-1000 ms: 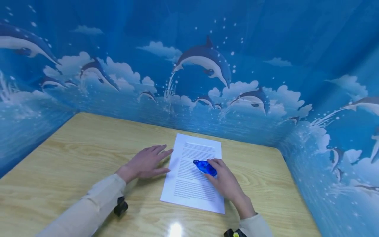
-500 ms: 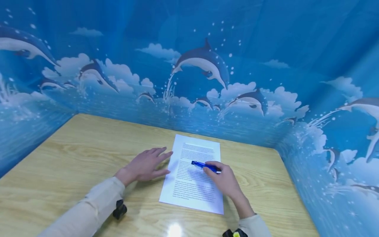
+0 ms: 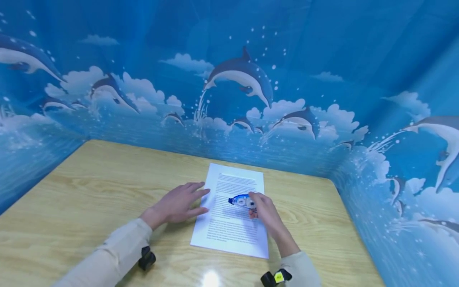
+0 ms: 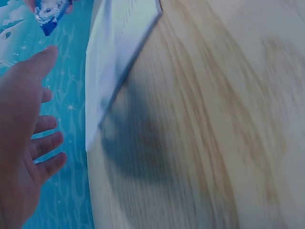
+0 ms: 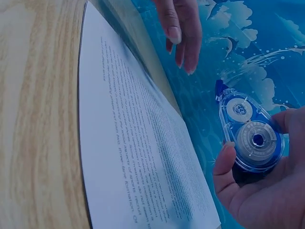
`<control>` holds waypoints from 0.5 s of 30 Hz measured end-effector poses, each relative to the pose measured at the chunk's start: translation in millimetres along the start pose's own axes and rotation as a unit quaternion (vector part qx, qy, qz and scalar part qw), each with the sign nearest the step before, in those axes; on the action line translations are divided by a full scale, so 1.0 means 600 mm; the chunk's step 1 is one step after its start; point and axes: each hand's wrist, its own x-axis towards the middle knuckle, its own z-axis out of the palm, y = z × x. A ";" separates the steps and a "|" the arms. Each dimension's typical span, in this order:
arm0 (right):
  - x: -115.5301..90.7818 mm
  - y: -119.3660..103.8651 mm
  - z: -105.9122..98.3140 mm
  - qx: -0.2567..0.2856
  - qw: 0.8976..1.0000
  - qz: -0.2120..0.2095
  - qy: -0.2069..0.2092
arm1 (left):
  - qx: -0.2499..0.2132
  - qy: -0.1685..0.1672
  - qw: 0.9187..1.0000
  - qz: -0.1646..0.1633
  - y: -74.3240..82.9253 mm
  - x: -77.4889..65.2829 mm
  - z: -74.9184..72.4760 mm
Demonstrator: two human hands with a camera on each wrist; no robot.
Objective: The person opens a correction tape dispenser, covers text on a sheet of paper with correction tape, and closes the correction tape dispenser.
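A blue, see-through correction tape dispenser [image 5: 251, 133] is pinched between the thumb and fingers of my right hand [image 3: 267, 211], held above the printed sheet. In the right wrist view its two white reels show through the casing, and its dark blue tip end points away from the palm. The white paper [image 3: 229, 239], covered with lines of print, lies on the table. My left hand [image 3: 181, 203] is spread with straight fingers at the paper's left edge; in the left wrist view [image 4: 28, 124] it appears raised over the surface, casting a shadow.
The light wooden table [image 3: 118, 175] stretches out on both sides of the paper. A blue curtain with dolphins [image 3: 244, 75] closes off the back and sides. Dark wrist cameras sit on both cuffs.
My right hand has turned the correction tape over, from its blue face through edge-on to the side with white reels. The left hand stays almost still; the head view has shifted slightly.
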 end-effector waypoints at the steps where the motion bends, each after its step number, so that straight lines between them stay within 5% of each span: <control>1: 0.001 0.002 0.000 0.000 1.000 0.003 0.001 | -0.005 0.005 1.000 0.005 0.002 0.002 0.002; 8: -0.005 0.000 0.005 -0.009 1.000 0.007 0.005 | -0.090 0.035 0.995 0.011 0.028 0.020 0.006; 15: -0.005 0.007 0.010 -0.047 0.999 -0.016 0.008 | -0.205 0.074 0.976 0.014 0.057 0.045 0.014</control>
